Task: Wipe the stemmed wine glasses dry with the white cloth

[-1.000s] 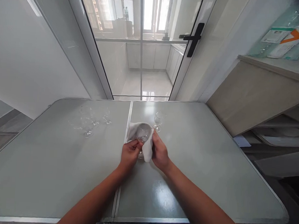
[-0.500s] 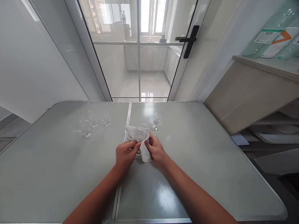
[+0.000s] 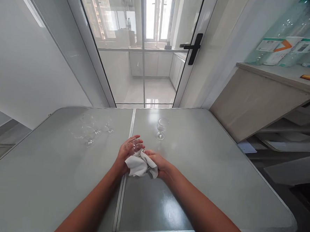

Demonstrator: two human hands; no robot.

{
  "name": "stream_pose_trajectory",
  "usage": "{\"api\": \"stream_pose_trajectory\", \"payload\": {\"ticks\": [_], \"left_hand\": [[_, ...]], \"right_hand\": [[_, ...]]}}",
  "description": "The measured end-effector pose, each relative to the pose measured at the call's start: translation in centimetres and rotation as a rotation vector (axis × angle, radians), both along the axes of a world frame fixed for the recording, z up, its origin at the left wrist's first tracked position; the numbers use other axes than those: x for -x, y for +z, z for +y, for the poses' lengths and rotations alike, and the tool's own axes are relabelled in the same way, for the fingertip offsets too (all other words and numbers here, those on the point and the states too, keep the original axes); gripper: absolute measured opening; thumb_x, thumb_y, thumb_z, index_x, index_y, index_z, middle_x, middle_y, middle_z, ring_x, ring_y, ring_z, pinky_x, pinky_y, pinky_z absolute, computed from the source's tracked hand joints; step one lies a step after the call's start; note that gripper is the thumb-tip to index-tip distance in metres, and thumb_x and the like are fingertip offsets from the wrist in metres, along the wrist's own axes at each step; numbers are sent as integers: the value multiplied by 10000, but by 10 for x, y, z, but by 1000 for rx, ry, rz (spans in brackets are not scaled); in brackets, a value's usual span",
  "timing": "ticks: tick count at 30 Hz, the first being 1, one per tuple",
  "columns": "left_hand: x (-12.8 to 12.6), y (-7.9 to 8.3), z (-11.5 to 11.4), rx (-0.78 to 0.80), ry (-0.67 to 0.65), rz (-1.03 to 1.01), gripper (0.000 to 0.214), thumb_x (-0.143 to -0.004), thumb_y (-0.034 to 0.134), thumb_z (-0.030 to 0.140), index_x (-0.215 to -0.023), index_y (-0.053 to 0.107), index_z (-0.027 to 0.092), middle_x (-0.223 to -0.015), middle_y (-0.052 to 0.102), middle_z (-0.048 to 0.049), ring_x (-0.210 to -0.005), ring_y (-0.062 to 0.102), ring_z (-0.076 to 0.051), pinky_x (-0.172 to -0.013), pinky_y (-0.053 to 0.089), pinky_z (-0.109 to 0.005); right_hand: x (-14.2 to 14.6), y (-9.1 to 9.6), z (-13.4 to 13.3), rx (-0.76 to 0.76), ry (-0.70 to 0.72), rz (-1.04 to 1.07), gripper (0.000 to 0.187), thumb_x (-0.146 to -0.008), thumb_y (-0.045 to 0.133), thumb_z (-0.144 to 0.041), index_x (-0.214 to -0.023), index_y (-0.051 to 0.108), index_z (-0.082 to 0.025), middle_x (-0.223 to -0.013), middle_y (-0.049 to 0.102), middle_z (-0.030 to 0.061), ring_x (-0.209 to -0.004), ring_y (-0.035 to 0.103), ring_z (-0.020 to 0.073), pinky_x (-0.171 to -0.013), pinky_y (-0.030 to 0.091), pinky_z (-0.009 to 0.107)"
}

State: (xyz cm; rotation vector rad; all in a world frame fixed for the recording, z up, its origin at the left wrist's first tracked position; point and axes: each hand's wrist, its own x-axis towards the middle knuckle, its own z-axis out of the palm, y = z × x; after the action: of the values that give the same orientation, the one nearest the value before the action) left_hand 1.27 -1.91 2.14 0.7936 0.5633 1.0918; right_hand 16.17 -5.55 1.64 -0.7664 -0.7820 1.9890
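My left hand (image 3: pixel 125 155) is wrapped round the bowl of a clear stemmed glass (image 3: pixel 134 145), held tilted just above the grey table (image 3: pixel 61 180). My right hand (image 3: pixel 160 164) is closed on a white cloth (image 3: pixel 139 166) bunched against the glass's lower part; the stem and foot are hidden under it. Another clear stemmed glass (image 3: pixel 161 127) stands upright a short way beyond my right hand. Three more clear glasses (image 3: pixel 91 129) stand grouped at the back left of the table.
The table has a seam (image 3: pixel 125 170) down its middle and rounded corners. A glass door with a black handle (image 3: pixel 192 51) stands behind it. A beige counter (image 3: pixel 272 88) with shelves and packaged goods (image 3: pixel 279 50) fills the right side.
The glass has gone from upright with the cloth over its bowl to tilted. My left hand moved from the stem to the bowl. The cloth dropped towards me, over the stem.
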Motion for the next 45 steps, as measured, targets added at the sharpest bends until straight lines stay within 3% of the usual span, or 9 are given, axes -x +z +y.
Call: {"api": "stream_pose_trajectory", "payload": {"ticks": [5, 12, 21, 23, 27, 29, 35, 38, 45], "left_hand": [[6, -6, 5, -77, -19, -56, 548, -730, 850, 515, -1128, 675, 182, -1003, 686, -62, -841, 705, -207, -762, 601, -356], [0, -12, 9, -112, 274, 78, 458, -716, 886, 377, -1067, 673, 176, -1034, 724, -66, -887, 747, -210, -812, 594, -312], [9, -6, 7, -172, 67, -83, 598, -628, 902, 530, -1051, 663, 181, -957, 681, -42, -804, 702, -185, -761, 574, -317], [6, -7, 9, -157, 110, -48, 550, -651, 900, 486, -1044, 668, 181, -957, 690, -41, -793, 711, -185, -767, 577, -324], [2, -9, 14, -185, 240, 37, 461, -677, 899, 365, -1038, 679, 182, -999, 716, -52, -880, 738, -208, -855, 576, -339], [3, -10, 14, -197, 260, 53, 458, -685, 895, 357, -1049, 680, 180, -1016, 720, -57, -902, 738, -208, -864, 573, -332], [9, -7, 10, -179, 109, -118, 553, -640, 913, 471, -1051, 662, 200, -973, 673, -26, -837, 698, -173, -793, 577, -313], [10, -6, 9, -211, 89, -119, 572, -629, 929, 458, -1064, 654, 207, -997, 657, -31, -882, 691, -181, -829, 572, -318], [18, -9, 20, -246, 369, -222, 505, -694, 911, 372, -1116, 647, 289, -1115, 642, 18, -1076, 659, -151, -989, 519, -265]], "right_hand": [[-5, 13, -6, -137, 153, -186, 375, -844, 776, -485, -1027, 651, -182, -857, 658, 5, -712, 576, 120, -650, 445, 229], [2, 24, -10, -656, -83, -1409, 203, -978, 532, -261, -1129, 592, -140, -994, 703, 151, -915, 632, 260, -812, 408, 346], [-6, 18, -6, -306, 239, -404, 488, -862, 551, -670, -882, 594, -184, -745, 590, 15, -629, 532, 151, -627, 409, 279], [-9, 15, -4, -366, 172, -499, 409, -881, 578, -582, -952, 613, -181, -794, 623, 27, -669, 549, 162, -644, 394, 276], [-13, 15, -2, -764, -90, -1260, 179, -937, 565, -309, -1036, 627, -174, -940, 691, 95, -841, 597, 218, -742, 367, 298], [-11, 17, -4, -837, -144, -1386, 149, -944, 556, -271, -1029, 624, -169, -929, 697, 103, -842, 599, 221, -748, 360, 302], [1, 16, -3, -333, -105, -521, 420, -859, 653, -583, -795, 652, -168, -671, 619, 16, -601, 526, 158, -579, 396, 267], [3, 14, -2, -205, -268, -365, 522, -734, 736, -681, -736, 624, -171, -633, 567, 6, -566, 477, 145, -537, 389, 270], [-1, 25, -13, -316, -1071, -470, 452, -959, 505, -637, -908, 613, -201, -758, 560, -4, -689, 478, 153, -611, 405, 250]]}}
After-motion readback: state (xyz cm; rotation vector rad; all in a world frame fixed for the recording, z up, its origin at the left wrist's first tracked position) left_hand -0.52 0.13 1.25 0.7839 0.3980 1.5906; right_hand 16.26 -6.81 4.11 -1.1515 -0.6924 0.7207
